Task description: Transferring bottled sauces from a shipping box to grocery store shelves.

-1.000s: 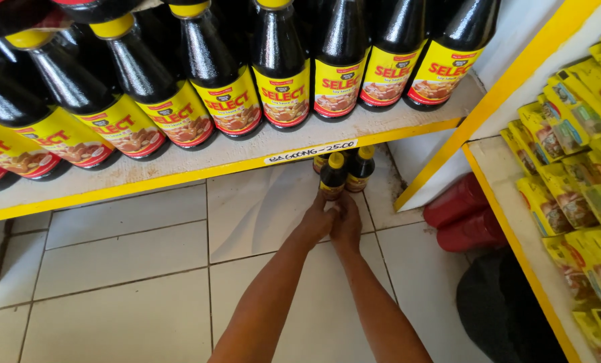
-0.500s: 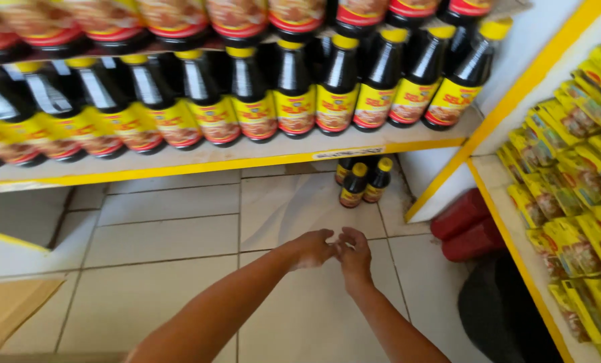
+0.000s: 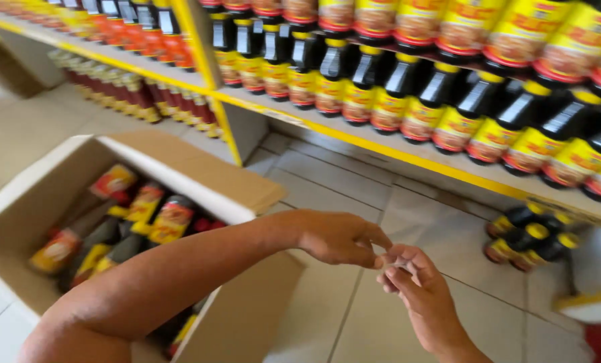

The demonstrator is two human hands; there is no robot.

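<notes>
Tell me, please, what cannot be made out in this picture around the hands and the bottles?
- Head view: whether the left hand and right hand pinch anything; the fingertips meet and blur hides it.
- Bottles in the cardboard box: motion blur smears the labels, and the left forearm covers the lower ones.
- Floor bottles under the shelf: blurred, so their count is unclear.
- Top-row bottles: cut off by the upper edge.

Box (image 3: 199, 175) left, bottles (image 3: 146, 218) inside; shelf (image 3: 394, 144) behind; hands between.

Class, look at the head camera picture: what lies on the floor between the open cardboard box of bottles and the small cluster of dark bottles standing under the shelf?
Only bare pale floor tiles, between open cardboard box and dark yellow-capped bottles.
</notes>
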